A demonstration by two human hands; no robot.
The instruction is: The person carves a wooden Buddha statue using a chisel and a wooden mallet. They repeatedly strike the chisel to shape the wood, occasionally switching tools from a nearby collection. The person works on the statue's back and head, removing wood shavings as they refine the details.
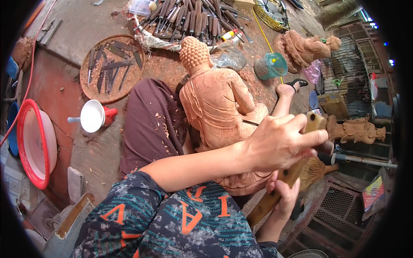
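Note:
A carved wooden seated figure (pixel 215 107) with a knobbly head stands upright between my legs, its back toward me. My left hand (pixel 279 142), its arm crossing the front of my body, is closed round a chisel. The chisel's dark round handle (pixel 326 148) sticks out on the right, and a thin dark shaft points at the figure's lap; its tip is hidden. My right hand (pixel 284 195) grips a long yellowish-brown wooden bar (pixel 297 170) with dark holes. The bar slants upward behind my left fingers, close to the chisel handle.
Many chisels (pixel 198 21) lie at the back. A round tray (pixel 133 79) of blades, a white cup (pixel 92 116) and a red-rimmed basin (pixel 32 142) are left. Right are a teal bucket (pixel 270 66), other carved figures (pixel 307 49) and a straw broom (pixel 316 172). Shavings litter the floor.

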